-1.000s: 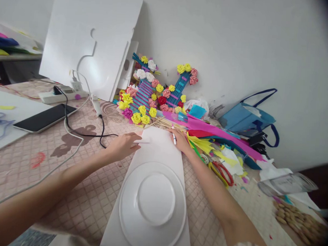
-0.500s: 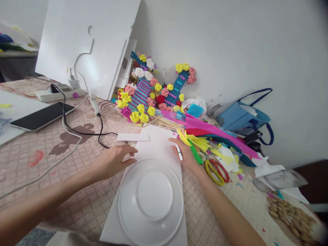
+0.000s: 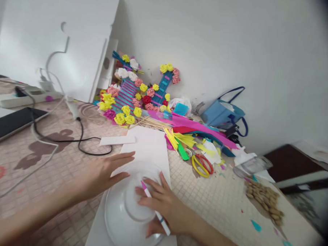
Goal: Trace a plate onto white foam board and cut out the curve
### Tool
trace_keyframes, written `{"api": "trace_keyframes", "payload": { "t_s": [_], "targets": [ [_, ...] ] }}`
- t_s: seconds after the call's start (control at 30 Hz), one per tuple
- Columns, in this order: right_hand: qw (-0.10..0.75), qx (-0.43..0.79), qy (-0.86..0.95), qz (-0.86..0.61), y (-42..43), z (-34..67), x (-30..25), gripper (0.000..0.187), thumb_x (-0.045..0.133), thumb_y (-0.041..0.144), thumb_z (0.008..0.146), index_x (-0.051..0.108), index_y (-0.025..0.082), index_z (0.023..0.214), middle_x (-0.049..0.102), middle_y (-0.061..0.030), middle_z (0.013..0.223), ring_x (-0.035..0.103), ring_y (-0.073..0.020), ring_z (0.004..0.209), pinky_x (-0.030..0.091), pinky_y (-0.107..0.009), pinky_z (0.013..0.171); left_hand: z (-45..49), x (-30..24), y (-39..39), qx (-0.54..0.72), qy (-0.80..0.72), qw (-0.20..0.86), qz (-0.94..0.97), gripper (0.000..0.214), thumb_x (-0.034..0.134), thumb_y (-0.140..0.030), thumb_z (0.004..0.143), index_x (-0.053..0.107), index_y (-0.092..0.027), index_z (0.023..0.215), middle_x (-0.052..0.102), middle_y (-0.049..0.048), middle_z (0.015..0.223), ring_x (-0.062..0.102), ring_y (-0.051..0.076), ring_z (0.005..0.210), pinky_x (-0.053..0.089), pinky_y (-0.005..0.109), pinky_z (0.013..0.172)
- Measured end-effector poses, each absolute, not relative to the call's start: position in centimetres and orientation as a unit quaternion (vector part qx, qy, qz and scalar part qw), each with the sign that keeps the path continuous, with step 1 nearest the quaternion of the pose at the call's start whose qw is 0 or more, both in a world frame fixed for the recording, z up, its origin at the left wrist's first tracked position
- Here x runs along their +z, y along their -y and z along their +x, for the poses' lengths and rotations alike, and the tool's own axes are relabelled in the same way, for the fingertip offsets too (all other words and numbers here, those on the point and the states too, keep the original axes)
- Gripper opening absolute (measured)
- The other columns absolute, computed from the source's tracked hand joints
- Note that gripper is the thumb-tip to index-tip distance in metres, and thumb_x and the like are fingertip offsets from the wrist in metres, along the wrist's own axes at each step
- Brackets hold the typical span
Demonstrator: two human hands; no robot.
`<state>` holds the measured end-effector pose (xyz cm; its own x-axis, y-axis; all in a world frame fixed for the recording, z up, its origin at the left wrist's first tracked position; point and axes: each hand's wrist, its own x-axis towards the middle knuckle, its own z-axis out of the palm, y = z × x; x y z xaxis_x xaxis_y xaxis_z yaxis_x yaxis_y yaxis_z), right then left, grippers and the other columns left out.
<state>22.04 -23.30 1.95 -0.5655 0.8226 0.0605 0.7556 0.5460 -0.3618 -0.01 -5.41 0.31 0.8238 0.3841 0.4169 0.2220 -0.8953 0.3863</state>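
Note:
A white upside-down plate [image 3: 113,218] lies on a long white sheet of card [image 3: 147,140]. My left hand [image 3: 103,173] has its fingers stretched out at the upper left rim of the plate, with nothing in them. Over the middle and right side of the plate, my right hand [image 3: 163,206] holds a white marker [image 3: 156,209] with a pink tip between its fingers. Some of those fingers spread over the plate's raised base and hide part of it. A short white strip [image 3: 117,140] lies beside the card, above my left hand.
Scissors [image 3: 201,165], crepe paper [image 3: 191,124] and thin sticks [image 3: 158,123] lie to the right and behind. Flower-decorated pieces [image 3: 125,96] lean at the wall. Peanuts [image 3: 264,200] are far right. A phone [image 3: 17,122], cables and a power strip [image 3: 26,97] occupy the left.
My right hand has come down from the card's upper right edge to over the plate, bringing the marker. My left hand has moved slightly to the plate's rim. The view has turned right.

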Motion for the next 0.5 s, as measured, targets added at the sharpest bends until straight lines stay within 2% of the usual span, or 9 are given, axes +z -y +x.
{"api": "trace_keyframes", "payload": {
  "t_s": [0.13,0.23,0.37,0.5],
  "targets": [
    [0.093,0.170,0.847,-0.495,25.5,22.8,2.6,0.072,0.054,0.058,0.083,0.032,0.021,0.141,0.037,-0.0112,0.149,0.010,-0.0248,0.145,-0.016,-0.056,0.109,-0.3,-0.2,8.2,0.236,-0.107,0.152,0.954,0.042,0.055,-0.037,0.090,0.051,-0.030,0.131,0.057,0.0001,0.134,0.063,0.018,0.109,0.053,0.025,0.090],
    [0.081,0.189,0.834,-0.512,27.3,23.2,3.4,0.082,0.059,0.055,0.080,0.024,0.022,0.146,0.031,-0.0123,0.152,0.005,-0.0283,0.145,-0.015,-0.059,0.108,-1.0,-0.6,9.9,0.211,-0.086,0.138,0.964,0.048,0.057,-0.040,0.088,0.047,-0.032,0.134,0.053,-0.0013,0.137,0.065,0.018,0.106,0.053,0.021,0.088],
    [0.048,0.169,0.826,-0.536,29.7,23.6,3.2,0.080,0.061,0.040,0.080,0.023,0.022,0.147,0.024,-0.0107,0.154,0.002,-0.0300,0.145,-0.012,-0.061,0.107,-2.0,-1.4,11.0,0.166,-0.066,0.123,0.976,0.052,0.056,-0.039,0.089,0.041,-0.035,0.139,0.047,-0.0033,0.141,0.062,0.019,0.112,0.052,0.022,0.089],
    [0.040,0.059,0.836,-0.544,31.6,24.0,0.8,0.068,0.057,0.026,0.083,0.030,0.020,0.144,0.023,-0.0089,0.154,0.000,-0.0297,0.144,-0.008,-0.062,0.108,-2.4,-2.7,12.0,0.150,-0.033,0.134,0.979,0.058,0.055,-0.041,0.089,0.035,-0.035,0.143,0.046,-0.0030,0.142,0.063,0.019,0.109,0.054,0.025,0.088]
  ]
}}
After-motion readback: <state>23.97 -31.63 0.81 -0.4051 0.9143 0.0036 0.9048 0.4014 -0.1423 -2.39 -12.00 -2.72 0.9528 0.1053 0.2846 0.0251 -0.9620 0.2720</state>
